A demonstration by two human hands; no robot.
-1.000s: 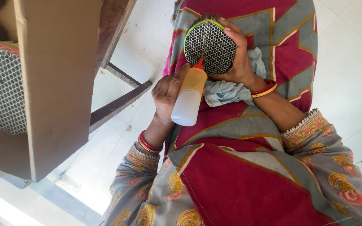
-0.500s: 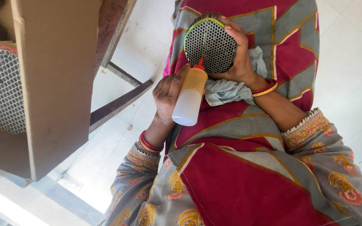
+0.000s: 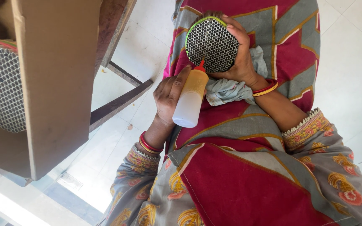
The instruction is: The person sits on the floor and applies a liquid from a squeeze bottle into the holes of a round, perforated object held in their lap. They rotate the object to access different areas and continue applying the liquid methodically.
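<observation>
White floor tiles lay below. Since a second earlier nothing had shifted: the left hand (image 3: 169, 95) still gripped the squeeze bottle (image 3: 190, 98), nozzle apparently touching the mesh piece (image 3: 211, 44) clasped by the right hand (image 3: 240, 58).

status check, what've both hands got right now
Left hand grips squeeze bottle, red nozzle at the mesh. Right hand holds round mesh piece and grey cloth. Nothing in the way.
</observation>
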